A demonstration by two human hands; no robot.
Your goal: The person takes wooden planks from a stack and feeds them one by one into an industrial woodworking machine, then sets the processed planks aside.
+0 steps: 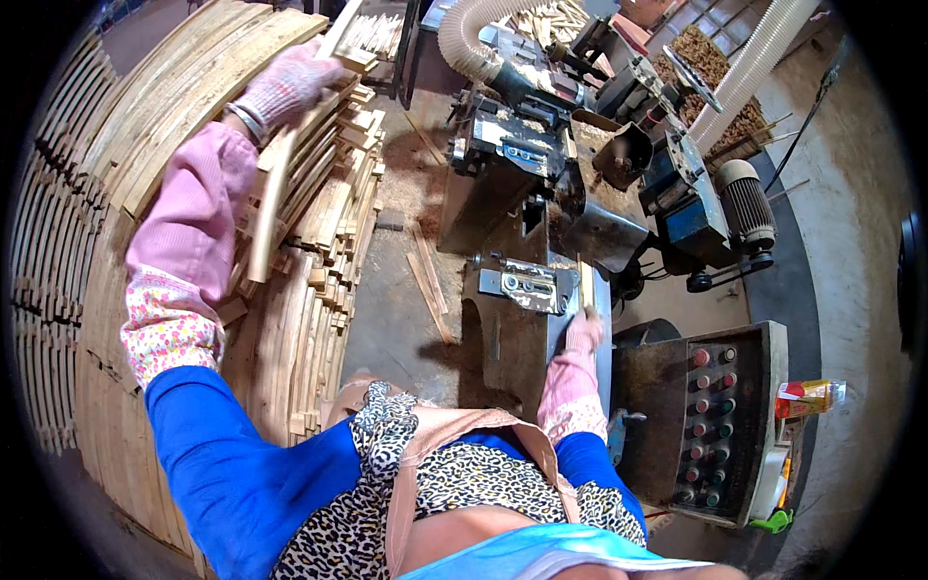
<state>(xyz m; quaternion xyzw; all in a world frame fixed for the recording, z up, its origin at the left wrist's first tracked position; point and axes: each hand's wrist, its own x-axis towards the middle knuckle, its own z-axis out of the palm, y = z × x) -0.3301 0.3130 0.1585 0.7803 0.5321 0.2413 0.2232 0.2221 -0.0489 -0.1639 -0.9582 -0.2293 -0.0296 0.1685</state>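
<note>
In a pale knitted glove, my left hand (290, 82) reaches out over the stacked boards at the left. It is closed around a long, narrow wooden strip (274, 208), which slants from the top of the view down toward me. My right hand (584, 331), also gloved, is low on the bed of a woodworking machine (601, 295). Its fingers are closed at the near end of another thin wooden strip (586, 285), which lies lengthwise on the bed and points into the machine. Some of the right fingers are hidden from above.
Tall stacks of boards (256, 338) fill the left side. A control panel (710, 416) with coloured buttons stands at my right, beside a motor (744, 208). A ribbed hose (464, 39) arches over the machine. Loose strips (425, 285) lie on the floor between stack and machine.
</note>
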